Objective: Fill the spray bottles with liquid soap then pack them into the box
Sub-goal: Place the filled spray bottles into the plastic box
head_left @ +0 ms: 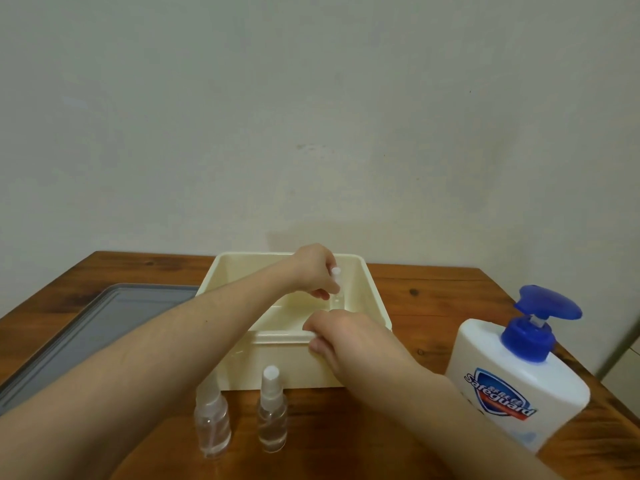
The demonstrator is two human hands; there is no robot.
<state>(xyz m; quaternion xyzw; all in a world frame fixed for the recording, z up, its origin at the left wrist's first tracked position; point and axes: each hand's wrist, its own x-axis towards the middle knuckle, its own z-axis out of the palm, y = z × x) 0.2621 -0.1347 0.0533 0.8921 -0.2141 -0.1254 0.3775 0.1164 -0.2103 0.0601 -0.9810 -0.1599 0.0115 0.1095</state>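
Note:
A cream plastic box (363,289) stands open in the middle of the wooden table. My left hand (313,270) reaches into it and grips a small clear spray bottle (336,282) by its upper part; the bottle is upright over the box floor. My right hand (341,336) holds the box's near rim, fingers curled over the edge. Two more clear spray bottles stand upright in front of the box: one (212,422) at the left, partly behind my left forearm, and one (272,410) to its right. A white soap pump bottle (512,382) with a blue pump stands at the right.
A grey lid (86,334) lies flat on the table to the left of the box. The wooden table (426,292) ends against a pale wall behind, and its right edge runs just past the soap bottle.

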